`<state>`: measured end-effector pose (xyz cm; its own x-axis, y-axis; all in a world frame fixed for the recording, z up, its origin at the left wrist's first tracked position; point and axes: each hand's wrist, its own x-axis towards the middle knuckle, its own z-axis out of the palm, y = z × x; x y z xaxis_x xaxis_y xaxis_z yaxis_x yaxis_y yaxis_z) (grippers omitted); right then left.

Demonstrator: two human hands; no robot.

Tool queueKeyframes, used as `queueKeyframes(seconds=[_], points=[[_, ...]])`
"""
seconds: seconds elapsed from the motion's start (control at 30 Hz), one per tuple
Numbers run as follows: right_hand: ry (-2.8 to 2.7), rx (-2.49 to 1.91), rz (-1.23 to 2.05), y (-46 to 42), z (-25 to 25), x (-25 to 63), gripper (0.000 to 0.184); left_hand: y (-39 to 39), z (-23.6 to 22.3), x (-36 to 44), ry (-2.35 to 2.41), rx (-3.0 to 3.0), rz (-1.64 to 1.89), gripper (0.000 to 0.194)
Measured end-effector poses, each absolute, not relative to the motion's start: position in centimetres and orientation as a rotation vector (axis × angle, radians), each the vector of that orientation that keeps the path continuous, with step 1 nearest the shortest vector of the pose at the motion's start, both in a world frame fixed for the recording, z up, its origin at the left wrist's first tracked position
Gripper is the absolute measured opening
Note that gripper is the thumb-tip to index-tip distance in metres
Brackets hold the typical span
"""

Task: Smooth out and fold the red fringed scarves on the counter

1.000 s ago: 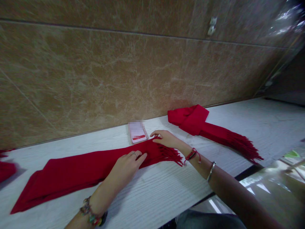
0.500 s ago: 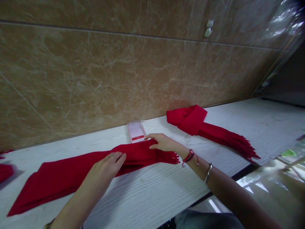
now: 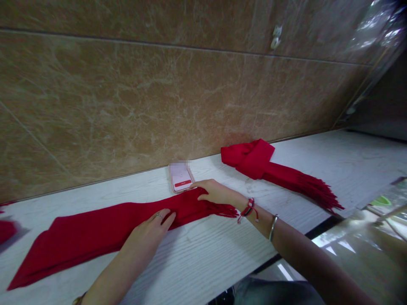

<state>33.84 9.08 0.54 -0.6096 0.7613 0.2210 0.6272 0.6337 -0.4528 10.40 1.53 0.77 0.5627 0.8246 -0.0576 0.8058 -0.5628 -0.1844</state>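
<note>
A long red scarf [image 3: 95, 226] lies folded lengthwise on the white table, its fringed end to the right. My left hand [image 3: 155, 228] rests on the scarf's middle, fingers stretched across the cloth and slightly apart. Close to the fringe, my right hand [image 3: 216, 192] holds the scarf, with the thumb on top and the fingers at its far edge. Behind the scarf lies a phone [image 3: 181, 176] with a lit screen, close to my right fingertips.
A second red scarf [image 3: 254, 161], folded over itself with fringe hanging right, lies by the marbled wall [image 3: 127, 106]. More red cloth [image 3: 6, 231] shows at the left edge. The white table [image 3: 203, 258] ends in a dark front edge at lower right.
My left hand has shifted slightly right and down along the scarf. The scarf's fringed part now looks narrower and flatter, and more of the phone shows. My right hand stays near the fringe.
</note>
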Motion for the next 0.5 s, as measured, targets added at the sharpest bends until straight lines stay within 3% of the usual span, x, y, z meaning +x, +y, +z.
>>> queueKeyframes(seconds=[0.1, 0.23, 0.5], points=[[-2.490, -1.099, 0.437, 8.9, 0.7, 34.1, 0.045, 2.3, 0.9, 10.9, -1.299, -2.771, 0.086, 0.063], [-2.515, -1.071, 0.388, 8.6, 1.0, 34.7, 0.043, 4.5, 0.8, 13.3, -1.173, -2.910, -0.137, 0.037], [-2.724, -1.114, 0.390, 8.4, 1.5, 36.6, 0.034, 5.8, -3.0, 14.7, -1.111, -2.831, -0.278, 0.041]])
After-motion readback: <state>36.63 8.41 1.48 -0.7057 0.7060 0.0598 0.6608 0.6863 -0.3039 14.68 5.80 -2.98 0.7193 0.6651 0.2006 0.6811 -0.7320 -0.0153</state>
